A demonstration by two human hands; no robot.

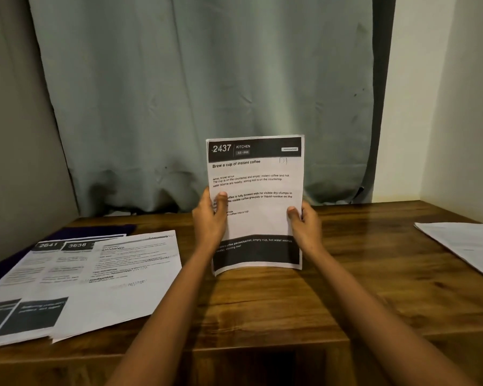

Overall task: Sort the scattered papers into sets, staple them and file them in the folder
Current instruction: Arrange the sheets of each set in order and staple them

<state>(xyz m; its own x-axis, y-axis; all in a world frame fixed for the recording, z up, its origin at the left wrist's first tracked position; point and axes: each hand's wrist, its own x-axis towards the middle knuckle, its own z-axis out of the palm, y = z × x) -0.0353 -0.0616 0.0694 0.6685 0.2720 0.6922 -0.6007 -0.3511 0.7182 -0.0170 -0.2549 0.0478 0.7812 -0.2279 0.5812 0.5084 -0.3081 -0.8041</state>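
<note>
Dim warm light, glare on the table (354, 227), blurred papers (81, 274) at left, curved edges.

"2437 KITCHEN" on held sheet (255, 190)

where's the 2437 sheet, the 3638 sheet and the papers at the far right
2437 sheet (258, 224): head view, blank white middle of the page
3638 sheet (77, 245): head view, dark header, on its number
far-right papers (463, 240): head view, white face of the top sheet
</note>
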